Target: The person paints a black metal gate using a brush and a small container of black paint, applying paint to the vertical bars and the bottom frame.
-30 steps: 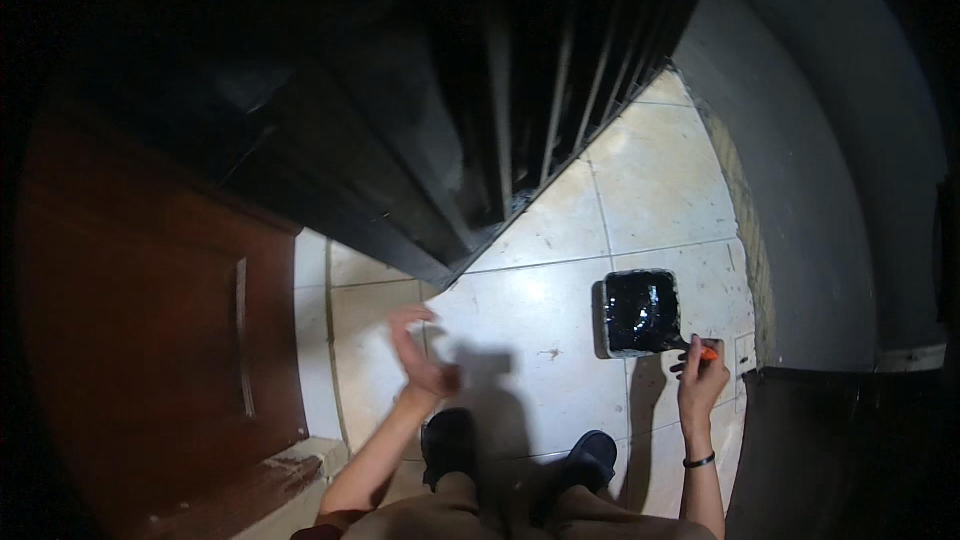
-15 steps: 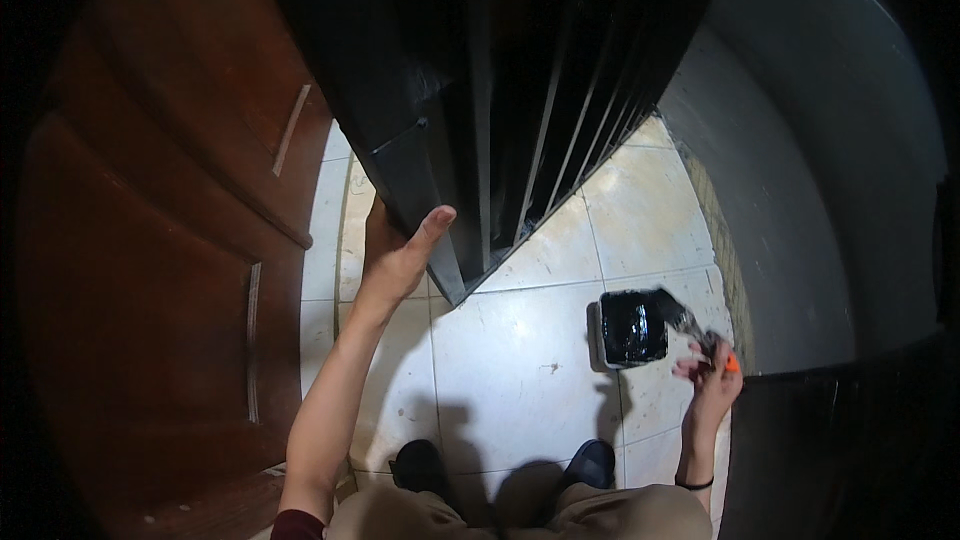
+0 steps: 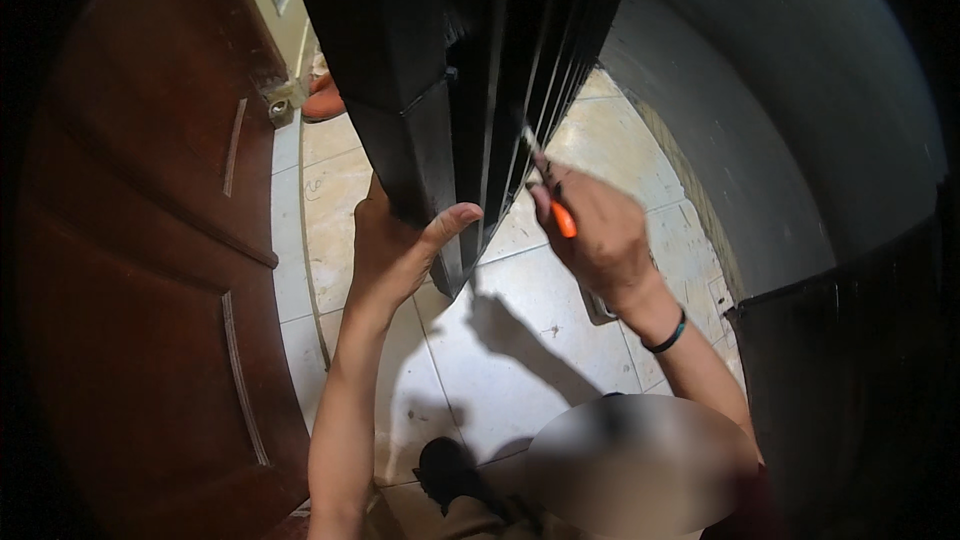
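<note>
A tall black slatted metal gate (image 3: 395, 60) stands in front of me, its lower corner pointing toward me. My left hand (image 3: 392, 245) is closed around its near edge, thumb lying across the side face. In my right hand (image 3: 602, 235) is a paintbrush (image 3: 564, 219) with an orange handle end, gripped between thumb and fingers. The brush tip reaches up to the thin slats on the gate's right side; whether it touches them is hard to tell in the dark. Behind my right wrist only an edge of the paint tray (image 3: 600, 310) shows.
A brown panelled wooden door (image 3: 150, 270) stands close on the left. An orange shoe (image 3: 323, 103) lies past it, by a pale door frame (image 3: 285, 15). Grey curved-looking panelling (image 3: 740, 130) and a dark panel (image 3: 850, 390) flank the right. Pale tiles (image 3: 520, 330) cover the floor.
My right hand has lifted the brush from beside the black paint tray up and left to the gate's slats. The left hand keeps its hold on the gate; the view has shifted.
</note>
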Available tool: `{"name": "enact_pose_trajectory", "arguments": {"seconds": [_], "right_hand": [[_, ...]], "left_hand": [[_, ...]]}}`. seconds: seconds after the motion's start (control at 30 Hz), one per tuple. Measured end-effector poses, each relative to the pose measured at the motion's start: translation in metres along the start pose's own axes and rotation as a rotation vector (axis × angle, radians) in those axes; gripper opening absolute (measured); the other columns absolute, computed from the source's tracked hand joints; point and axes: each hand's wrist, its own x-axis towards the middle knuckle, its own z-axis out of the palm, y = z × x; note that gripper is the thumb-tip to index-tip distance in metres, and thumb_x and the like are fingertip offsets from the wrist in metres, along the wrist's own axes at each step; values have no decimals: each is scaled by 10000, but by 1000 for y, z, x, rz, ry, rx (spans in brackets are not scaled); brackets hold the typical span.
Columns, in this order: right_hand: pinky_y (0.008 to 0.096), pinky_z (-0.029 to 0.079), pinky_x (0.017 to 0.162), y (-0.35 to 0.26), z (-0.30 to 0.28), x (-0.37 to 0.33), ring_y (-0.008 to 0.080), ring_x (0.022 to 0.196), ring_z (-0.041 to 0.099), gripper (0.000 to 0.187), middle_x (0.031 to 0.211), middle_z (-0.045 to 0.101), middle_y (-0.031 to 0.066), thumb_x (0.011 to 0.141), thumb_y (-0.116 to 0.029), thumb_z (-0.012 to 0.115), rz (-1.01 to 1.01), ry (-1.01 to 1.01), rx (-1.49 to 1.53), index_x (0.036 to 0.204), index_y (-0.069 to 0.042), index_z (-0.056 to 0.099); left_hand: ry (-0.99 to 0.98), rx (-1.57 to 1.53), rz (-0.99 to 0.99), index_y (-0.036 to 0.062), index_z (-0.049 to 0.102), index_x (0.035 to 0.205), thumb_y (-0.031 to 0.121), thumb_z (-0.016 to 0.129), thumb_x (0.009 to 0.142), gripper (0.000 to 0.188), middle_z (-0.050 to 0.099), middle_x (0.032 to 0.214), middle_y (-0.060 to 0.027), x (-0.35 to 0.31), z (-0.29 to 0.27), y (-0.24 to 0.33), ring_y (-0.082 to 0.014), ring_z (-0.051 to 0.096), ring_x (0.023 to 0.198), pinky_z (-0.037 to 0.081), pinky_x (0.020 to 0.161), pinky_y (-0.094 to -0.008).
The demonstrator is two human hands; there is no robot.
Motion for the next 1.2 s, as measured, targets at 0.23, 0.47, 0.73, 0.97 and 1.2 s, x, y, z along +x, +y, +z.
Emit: {"name": "enact_pose_trajectory", "arguments": {"seconds": [0.23, 0.47, 0.73, 0.97, 1.2], "right_hand": [[318, 570, 710, -2, 25, -32, 252, 786, 675, 332, 961, 675, 191, 948, -161, 664, -222, -153, -213, 1137, 112, 649], [357, 560, 607, 12, 34, -78, 262, 696, 683, 219, 829, 661, 149, 953, -189, 678, 102, -257, 109, 1038, 11, 650], [355, 598, 775, 16, -12, -11, 285, 804, 696, 323, 954, 693, 187, 918, -164, 709, -204, 86, -77, 1145, 63, 672], [355, 575, 744, 15, 52, -101, 286, 806, 673, 320, 911, 647, 186, 929, -149, 670, -133, -181, 54, 1118, 107, 633], [364, 590, 734, 25, 60, -79, 257, 775, 685, 249, 881, 669, 118, 919, -158, 705, -28, -133, 94, 1059, 40, 648]], "left_hand": [[-11, 11, 70, -17, 525, 1288, 379, 881, 793, 727, 724, 1043, -155, -4, 3, -1, -240, 702, 931, 551, 843, -335], [-20, 8, 10, -27, 535, 1268, 347, 893, 787, 706, 714, 1042, -143, -12, 16, 8, -230, 688, 943, 544, 853, -324], [32, -5, 27, -31, 562, 1212, 356, 895, 787, 664, 701, 1019, -117, -13, 12, 5, -202, 665, 933, 537, 843, -310], [46, -10, 65, -26, 580, 1190, 405, 894, 776, 676, 696, 990, -92, -11, 19, 0, -200, 659, 905, 531, 831, -304], [66, -42, 24, -20, 584, 1193, 426, 890, 775, 684, 687, 1011, -82, -12, 21, 0, -190, 651, 927, 517, 855, -299]]}}
